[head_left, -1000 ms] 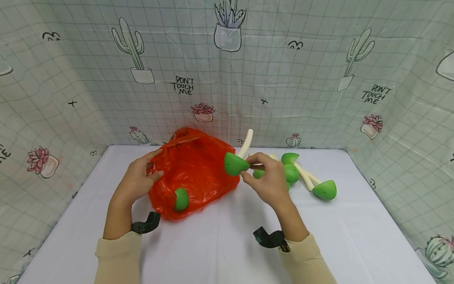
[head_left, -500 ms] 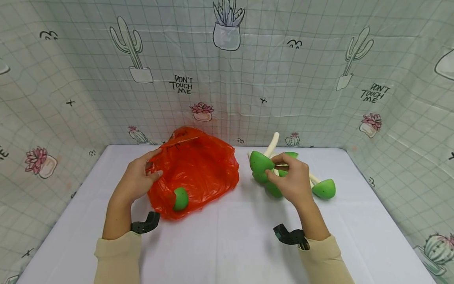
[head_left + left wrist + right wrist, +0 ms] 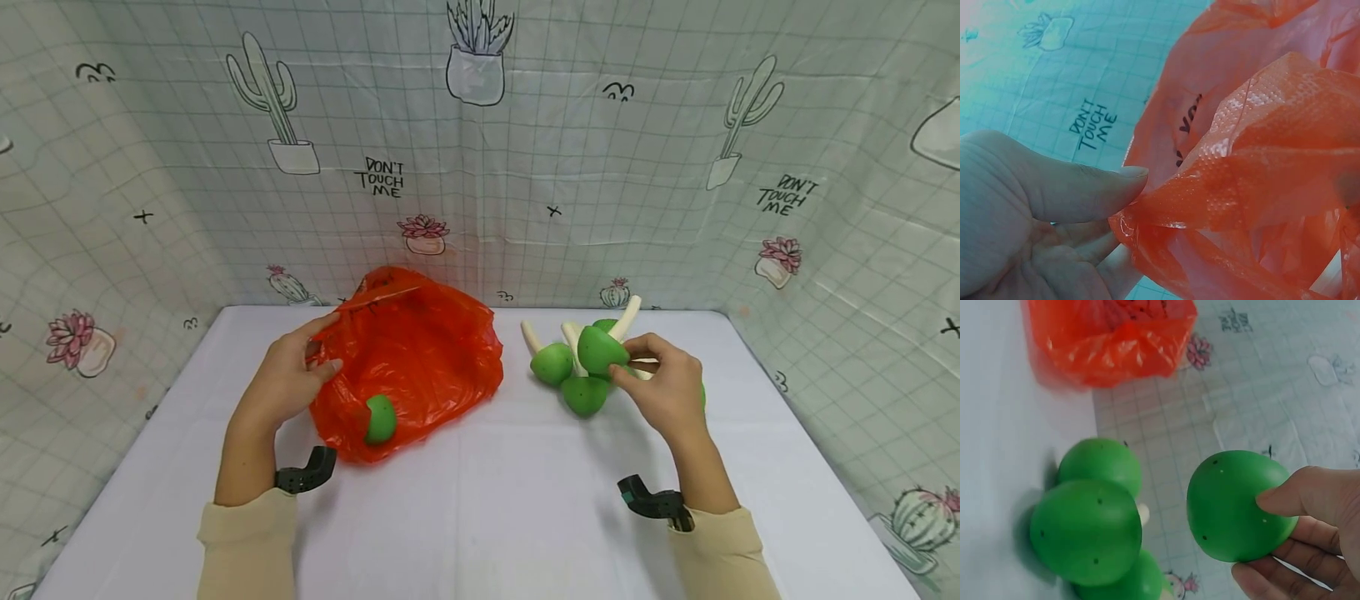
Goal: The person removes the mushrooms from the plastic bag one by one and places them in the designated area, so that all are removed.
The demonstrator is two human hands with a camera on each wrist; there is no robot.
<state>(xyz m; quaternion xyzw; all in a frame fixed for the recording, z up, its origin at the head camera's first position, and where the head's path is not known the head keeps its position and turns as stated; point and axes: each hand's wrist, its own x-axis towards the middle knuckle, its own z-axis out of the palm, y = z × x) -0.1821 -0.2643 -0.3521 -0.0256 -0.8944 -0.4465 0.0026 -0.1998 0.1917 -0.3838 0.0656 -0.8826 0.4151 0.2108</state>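
Note:
My left hand (image 3: pixel 279 382) pinches the rim of a red plastic bag (image 3: pixel 438 358) between thumb and fingers; the left wrist view shows the thumb (image 3: pixel 1094 187) on the folded film. The bag lies with its mouth facing forward, and a green cap (image 3: pixel 382 418) shows at its lower left. In my right hand (image 3: pixel 669 382) is a toy mushroom (image 3: pixel 600 350) with a green cap and white stem, gripped by the cap, stem pointing up. Below and beside it are several similar mushrooms, one of them (image 3: pixel 552 364) at the left of the group.
A white cloth (image 3: pixel 465 517) covers the table. A grid-patterned curtain (image 3: pixel 555 150) with cactus drawings stands behind and at both sides. Part of another green cap (image 3: pixel 703 398) shows just right of my right hand.
My right hand has carried the mushroom rightward, from beside the bag's opening to over the group of mushrooms. My left hand keeps its hold on the bag rim.

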